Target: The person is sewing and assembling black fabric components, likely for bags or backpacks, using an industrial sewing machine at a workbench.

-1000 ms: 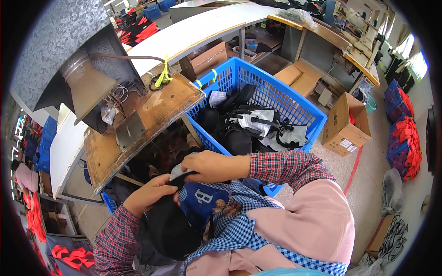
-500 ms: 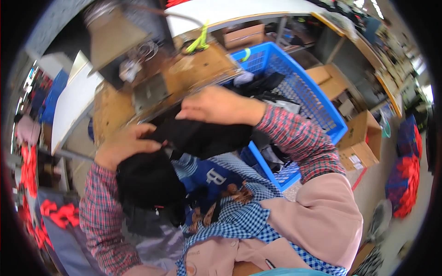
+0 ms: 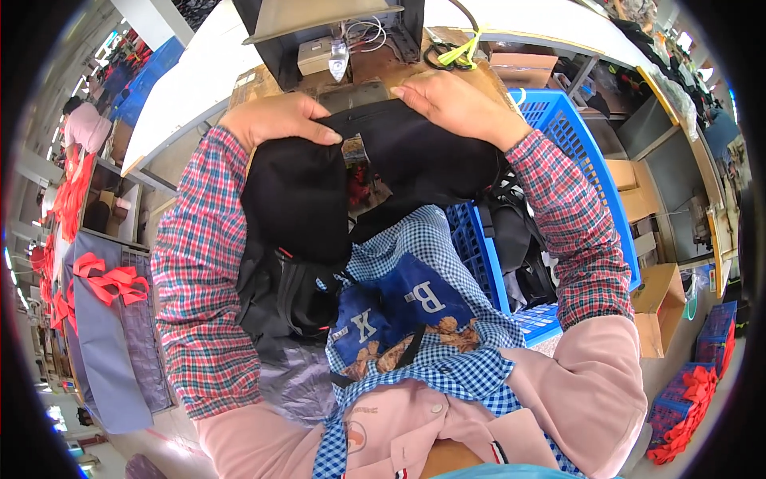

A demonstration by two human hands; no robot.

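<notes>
A wide piece of black fabric [image 3: 423,156] is stretched between my two hands above my lap. My left hand [image 3: 279,120] grips its upper left edge, thumb pressed over the cloth. At the upper right edge, my right hand [image 3: 463,104] pinches it between thumb and fingers. A gap shows in the middle of the fabric below its top edge. Its left part hangs over dark material with a black zip [image 3: 291,295], down to my blue checked apron [image 3: 399,247]. The top edge lies close to a metal plate [image 3: 351,96] on the wooden work surface.
A dark machine [image 3: 271,60] with a small lit lamp [image 3: 338,64] stands beyond my hands. Scissors with yellow-green ties [image 3: 459,54] lie to its right. A blue basket [image 3: 586,152] of black pieces stands at my right, near an open carton [image 3: 656,307]. Red strips [image 3: 112,283] lie left.
Both hands have moved outward and up, spreading the black fabric flatter near the work surface. My view has shifted, so the machine and basket sit farther right.
</notes>
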